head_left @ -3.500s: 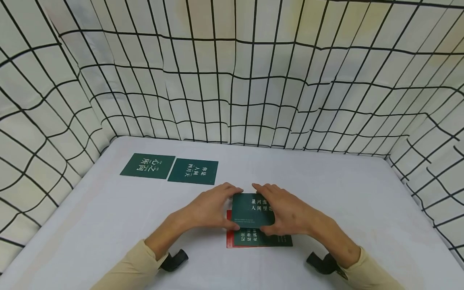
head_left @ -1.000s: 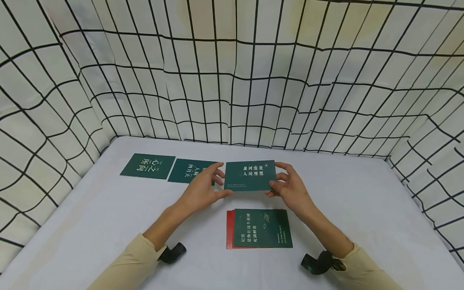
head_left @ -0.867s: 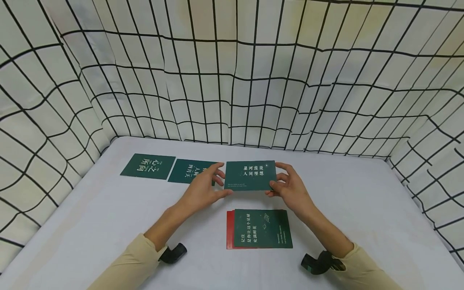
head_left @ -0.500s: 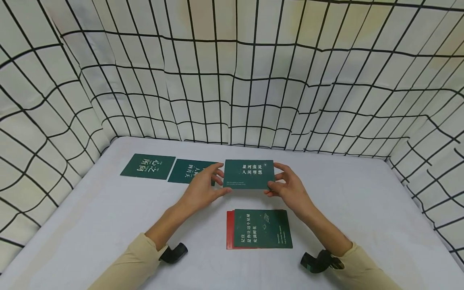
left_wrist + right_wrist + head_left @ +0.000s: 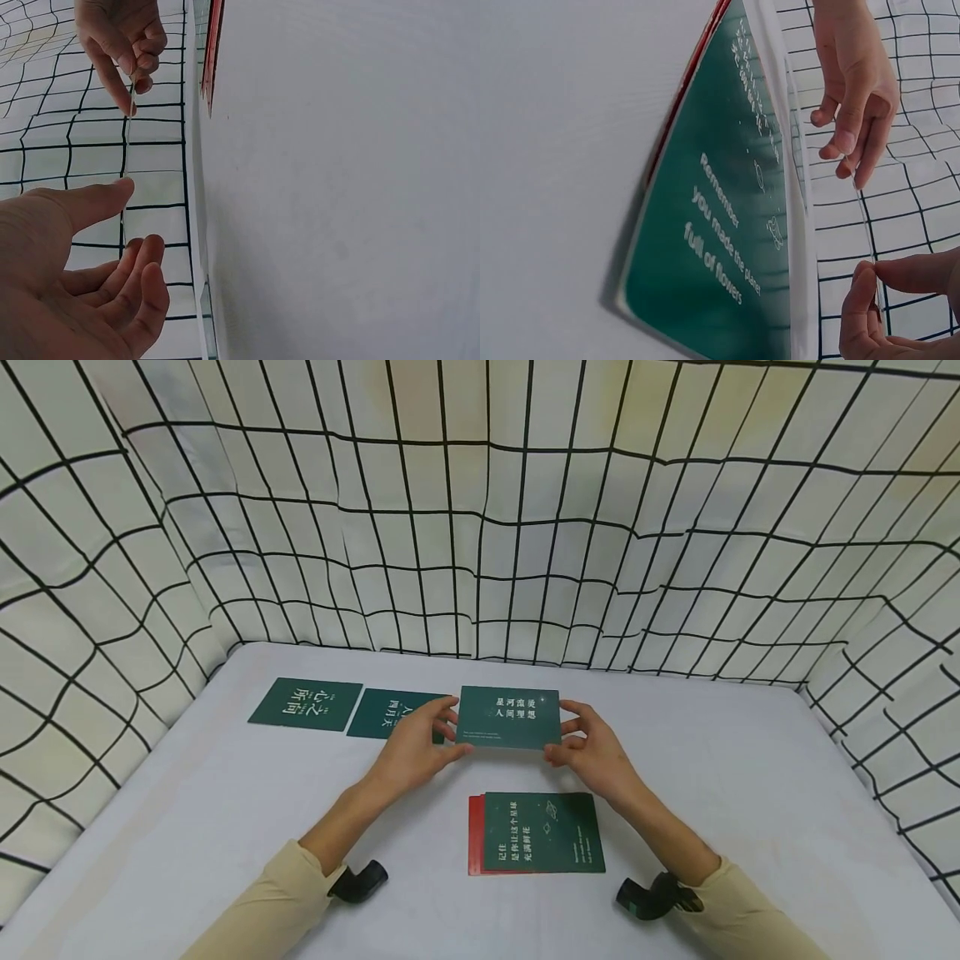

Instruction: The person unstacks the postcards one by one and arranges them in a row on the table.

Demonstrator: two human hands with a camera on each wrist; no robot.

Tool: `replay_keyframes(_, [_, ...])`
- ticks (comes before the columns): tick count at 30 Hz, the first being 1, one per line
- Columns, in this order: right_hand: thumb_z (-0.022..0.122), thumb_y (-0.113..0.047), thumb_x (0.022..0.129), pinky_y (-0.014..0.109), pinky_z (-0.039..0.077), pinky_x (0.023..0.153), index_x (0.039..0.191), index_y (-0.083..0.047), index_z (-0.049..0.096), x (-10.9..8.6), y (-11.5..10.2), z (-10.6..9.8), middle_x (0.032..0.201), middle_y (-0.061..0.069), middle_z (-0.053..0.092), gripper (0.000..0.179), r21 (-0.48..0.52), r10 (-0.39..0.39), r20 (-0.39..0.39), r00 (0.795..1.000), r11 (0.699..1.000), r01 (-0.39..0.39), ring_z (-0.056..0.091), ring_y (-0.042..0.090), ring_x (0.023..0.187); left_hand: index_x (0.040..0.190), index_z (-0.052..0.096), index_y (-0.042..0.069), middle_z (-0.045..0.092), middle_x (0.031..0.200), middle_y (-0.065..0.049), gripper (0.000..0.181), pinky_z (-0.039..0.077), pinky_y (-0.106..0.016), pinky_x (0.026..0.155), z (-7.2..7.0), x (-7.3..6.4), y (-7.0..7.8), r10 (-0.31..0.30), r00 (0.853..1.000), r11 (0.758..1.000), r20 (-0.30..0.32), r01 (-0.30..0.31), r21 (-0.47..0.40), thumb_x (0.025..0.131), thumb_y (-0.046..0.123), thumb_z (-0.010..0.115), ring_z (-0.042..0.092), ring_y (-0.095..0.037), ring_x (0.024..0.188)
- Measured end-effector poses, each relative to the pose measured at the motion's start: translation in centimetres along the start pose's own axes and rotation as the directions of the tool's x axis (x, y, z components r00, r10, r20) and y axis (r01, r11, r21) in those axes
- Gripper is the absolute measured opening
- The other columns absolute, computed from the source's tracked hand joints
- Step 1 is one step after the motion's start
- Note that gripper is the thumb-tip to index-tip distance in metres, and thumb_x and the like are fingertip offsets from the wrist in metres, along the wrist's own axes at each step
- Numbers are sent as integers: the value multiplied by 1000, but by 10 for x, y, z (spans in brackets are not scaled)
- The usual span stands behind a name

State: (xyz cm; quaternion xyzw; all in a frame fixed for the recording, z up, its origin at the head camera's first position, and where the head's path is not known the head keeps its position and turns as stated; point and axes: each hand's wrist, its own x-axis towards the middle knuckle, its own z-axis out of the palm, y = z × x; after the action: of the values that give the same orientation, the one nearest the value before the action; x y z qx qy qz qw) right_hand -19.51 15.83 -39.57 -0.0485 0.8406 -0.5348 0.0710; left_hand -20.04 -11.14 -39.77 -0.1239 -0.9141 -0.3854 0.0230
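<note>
In the head view, a green card point(image 5: 508, 718) with white Chinese lettering is held off the white table, a little beyond its middle. My left hand point(image 5: 412, 739) holds its left edge, thumb at the near corner and fingers at the far one. At the right edge my right hand point(image 5: 597, 752) pinches the near corner between thumb and fingers. Both wrist views show this card almost edge-on, as a thin line. Nearer me lies a stack of green cards point(image 5: 555, 831), with a red card point(image 5: 476, 835) jutting out at its left.
Two more green cards lie flat at the back left: one card point(image 5: 307, 703) fully visible, the other card point(image 5: 375, 714) partly behind my left hand. A black wire grid point(image 5: 517, 543) backed with white sheeting stands around the table's far and side edges.
Since the earliest frame, both hands have lifted the card off the stack and carried it away from me. Over the last second it has shifted slightly left and farther back.
</note>
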Motion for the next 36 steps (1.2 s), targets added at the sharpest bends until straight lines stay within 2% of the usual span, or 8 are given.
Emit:
replay_keyframes(13, [77, -4, 89, 30, 53, 75, 158, -4, 36, 3, 2, 0, 121, 21, 64, 80, -48, -26, 10, 1000, 998, 27, 72, 14, 83, 148, 54, 1, 70, 124, -14, 71, 57, -36, 84, -1, 0, -4, -14, 1000, 1000, -25, 14, -4, 86, 14, 86, 70, -23, 102])
replay_keyframes(18, [78, -4, 88, 30, 52, 73, 157, -4, 38, 5, 1, 1, 117, 19, 67, 80, -91, -25, 5, 1000, 996, 26, 70, 13, 81, 146, 56, 0, 71, 121, -14, 69, 57, -36, 85, -1, 0, -5, -25, 999, 1000, -33, 25, -3, 85, 13, 86, 70, -24, 103])
replay_keyframes(26, [78, -6, 88, 30, 51, 70, 152, -2, 47, 7, 3, 1, 107, 15, 72, 71, -156, -50, -11, 999, 987, 48, 67, 15, 76, 145, 57, -1, 72, 119, -15, 66, 59, -41, 88, -2, 2, -6, -45, 998, 999, -48, 46, 10, 86, 11, 85, 71, -26, 104])
replay_keyframes(36, [78, -9, 90, 30, 51, 69, 150, -2, 51, 8, 2, 4, 103, 13, 76, 66, -199, -43, -24, 999, 979, 38, 65, 17, 74, 144, 59, 0, 71, 119, -15, 64, 59, -39, 85, -2, 4, -8, -84, 996, 996, -37, 84, -10, 86, 10, 85, 69, -26, 103])
